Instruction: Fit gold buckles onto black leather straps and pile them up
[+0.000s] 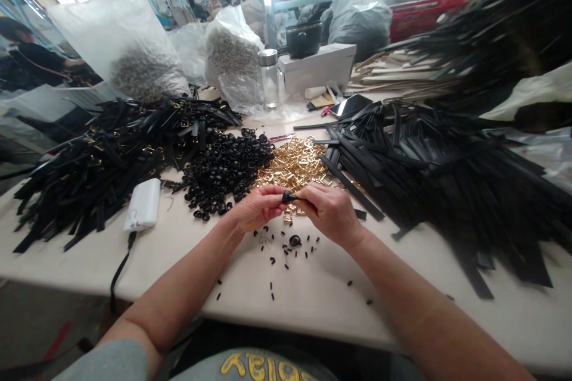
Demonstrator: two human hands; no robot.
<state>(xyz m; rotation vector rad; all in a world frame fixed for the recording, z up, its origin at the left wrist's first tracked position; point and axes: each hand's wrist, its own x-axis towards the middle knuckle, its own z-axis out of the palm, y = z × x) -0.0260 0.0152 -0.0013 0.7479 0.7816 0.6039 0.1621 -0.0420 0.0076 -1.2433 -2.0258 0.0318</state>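
Note:
My left hand (pixel 260 207) pinches a small black loop (pixel 286 196) between thumb and fingertips. Close against it, my right hand (pixel 330 211) is closed around something slim and dark whose tip meets the loop; the fingers hide the rest, so I cannot tell its kind. Both hands are held just over the near edge of a pile of gold metal buckles (pixel 295 161). To the left of the buckles lies a heap of similar black loops (pixel 223 169). One loose black ring (pixel 295 241) and several tiny black bits are scattered on the table below my hands.
Black straps with gold buckles (pixel 89 161) are heaped at left, plain black straps (pixel 415 166) at right. A white power bank (pixel 143 205) with a cable lies left. Behind stand a glass bottle (pixel 269 80), a white box (pixel 315 68) and filled plastic bags (pixel 232 50). A person (pixel 36 56) sits far left.

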